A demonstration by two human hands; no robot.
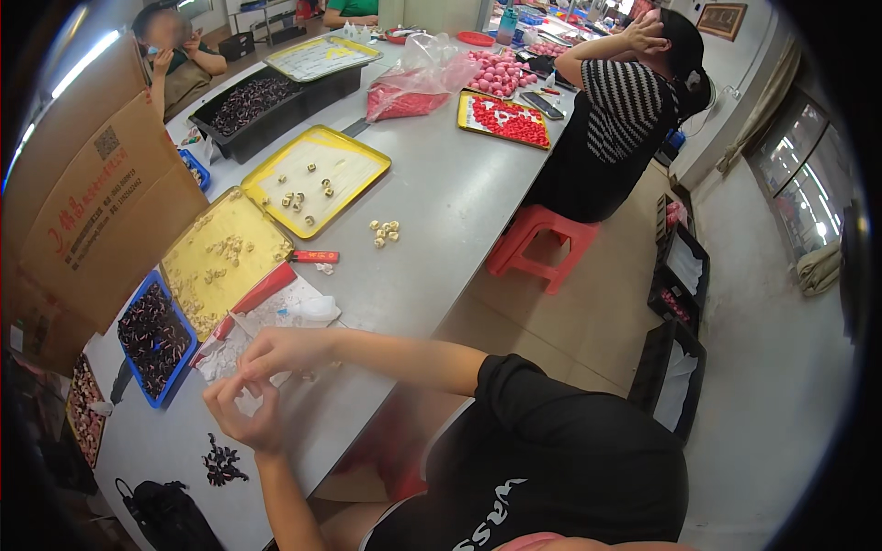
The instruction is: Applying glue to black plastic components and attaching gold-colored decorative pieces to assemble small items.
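My left hand point(246, 411) and my right hand point(287, 353) meet fingertip to fingertip above the near part of the grey table point(413, 239). Both are closed in a pinch, and whatever lies between the fingers is too small to make out. Under them is an open red-edged box or sheet with crumpled white paper point(220, 360). A blue tray point(188, 354) of small dark pieces stands left of the hands. Nearer me lies a loose pile of dark pieces point(222, 462). Beyond the hands, a yellow tray point(197, 243) holds cream-coloured bits.
Farther off are a second yellow tray point(363, 165) with small cream-and-dark pieces, a cream cluster point(385, 233), a black bin point(285, 106) and a pink-filled bag point(413, 83). A cardboard box point(110, 202) stands left; a black bag point(165, 514) lies near. A person point(606, 119) sits on a red stool point(542, 243).
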